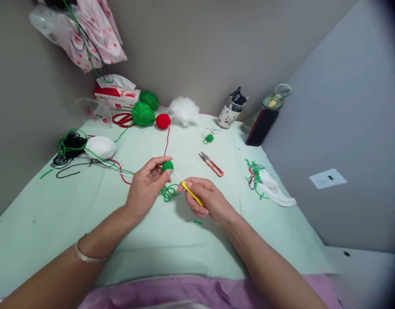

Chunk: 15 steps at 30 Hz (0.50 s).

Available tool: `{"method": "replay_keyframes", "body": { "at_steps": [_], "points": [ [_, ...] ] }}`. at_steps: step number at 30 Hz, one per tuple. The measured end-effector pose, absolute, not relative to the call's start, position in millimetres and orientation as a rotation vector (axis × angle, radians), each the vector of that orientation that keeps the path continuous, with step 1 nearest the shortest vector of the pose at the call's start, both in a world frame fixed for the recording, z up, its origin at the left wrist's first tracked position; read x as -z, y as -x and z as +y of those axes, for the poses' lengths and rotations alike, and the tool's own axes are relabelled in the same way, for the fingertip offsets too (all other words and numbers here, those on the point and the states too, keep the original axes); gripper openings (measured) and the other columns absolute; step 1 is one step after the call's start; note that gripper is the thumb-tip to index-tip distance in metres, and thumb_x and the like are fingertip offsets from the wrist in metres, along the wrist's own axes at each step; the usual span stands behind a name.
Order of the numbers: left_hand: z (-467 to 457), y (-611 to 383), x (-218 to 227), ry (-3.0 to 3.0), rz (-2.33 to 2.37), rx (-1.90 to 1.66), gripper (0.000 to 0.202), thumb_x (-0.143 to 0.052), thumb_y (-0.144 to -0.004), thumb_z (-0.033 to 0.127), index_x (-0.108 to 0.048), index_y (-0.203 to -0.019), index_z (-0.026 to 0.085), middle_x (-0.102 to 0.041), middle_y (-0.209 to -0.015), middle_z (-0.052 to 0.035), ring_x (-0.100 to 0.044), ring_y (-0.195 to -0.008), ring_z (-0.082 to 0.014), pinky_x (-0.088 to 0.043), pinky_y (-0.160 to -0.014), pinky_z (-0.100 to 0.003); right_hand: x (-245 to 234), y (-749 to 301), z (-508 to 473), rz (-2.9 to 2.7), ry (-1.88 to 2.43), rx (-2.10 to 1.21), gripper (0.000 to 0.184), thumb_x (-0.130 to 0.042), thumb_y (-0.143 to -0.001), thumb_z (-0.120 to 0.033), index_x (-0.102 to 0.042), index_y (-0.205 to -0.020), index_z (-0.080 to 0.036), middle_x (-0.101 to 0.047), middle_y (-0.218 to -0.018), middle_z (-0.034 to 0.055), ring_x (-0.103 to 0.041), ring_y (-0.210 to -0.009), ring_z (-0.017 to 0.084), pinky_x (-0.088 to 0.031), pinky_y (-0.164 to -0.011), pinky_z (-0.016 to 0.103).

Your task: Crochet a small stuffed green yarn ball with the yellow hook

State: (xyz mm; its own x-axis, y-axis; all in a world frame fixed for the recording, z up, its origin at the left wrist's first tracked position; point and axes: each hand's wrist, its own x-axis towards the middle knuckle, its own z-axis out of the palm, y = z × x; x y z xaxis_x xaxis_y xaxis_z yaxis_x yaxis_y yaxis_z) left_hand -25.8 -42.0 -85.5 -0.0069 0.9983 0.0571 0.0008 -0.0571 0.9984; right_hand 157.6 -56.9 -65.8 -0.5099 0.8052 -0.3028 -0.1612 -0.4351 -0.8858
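Note:
Between the thumb and fingers of my left hand [147, 182] is a small green crochet piece [167, 166], rounded in shape. My right hand [205, 197] grips the yellow handle of a crochet hook [193, 194]. The hook's metal shaft points up and left, its tip meeting the green piece near my left thumb; the exact contact is hidden. Loose green yarn [168, 194] lies curled on the table just below the piece. A red strand runs from a red yarn ball [163, 121] down toward my left hand.
Orange thread snips [212, 164] lie right of centre, near a small green crochet ball [209, 137]. Behind are white stuffing [184, 110], green yarn balls [143, 114], red scissors [122, 120] and a tissue box [116, 98]. A phone [262, 127] leans at right by yarn scraps [255, 172]. White yarn [101, 147] sits left.

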Motion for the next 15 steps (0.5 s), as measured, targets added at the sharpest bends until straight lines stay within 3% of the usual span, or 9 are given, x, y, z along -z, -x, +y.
{"method": "replay_keyframes", "body": {
  "at_steps": [15],
  "points": [
    [-49.3,17.8,90.6,-1.312,1.14,-1.193,0.026,-0.068,-0.088,0.03,-0.067,-0.112,0.021,-0.061,-0.084,0.0009,-0.059,-0.074,-0.0128,-0.048,-0.069,-0.025,70.0,-159.8,-52.8,-0.934,0.855,-2.149,0.021,-0.061,-0.093,-0.033,-0.069,-0.095,-0.015,-0.042,-0.046,-0.011,-0.017,-0.036,0.004,-0.021,-0.033,0.016]
  ]
}}
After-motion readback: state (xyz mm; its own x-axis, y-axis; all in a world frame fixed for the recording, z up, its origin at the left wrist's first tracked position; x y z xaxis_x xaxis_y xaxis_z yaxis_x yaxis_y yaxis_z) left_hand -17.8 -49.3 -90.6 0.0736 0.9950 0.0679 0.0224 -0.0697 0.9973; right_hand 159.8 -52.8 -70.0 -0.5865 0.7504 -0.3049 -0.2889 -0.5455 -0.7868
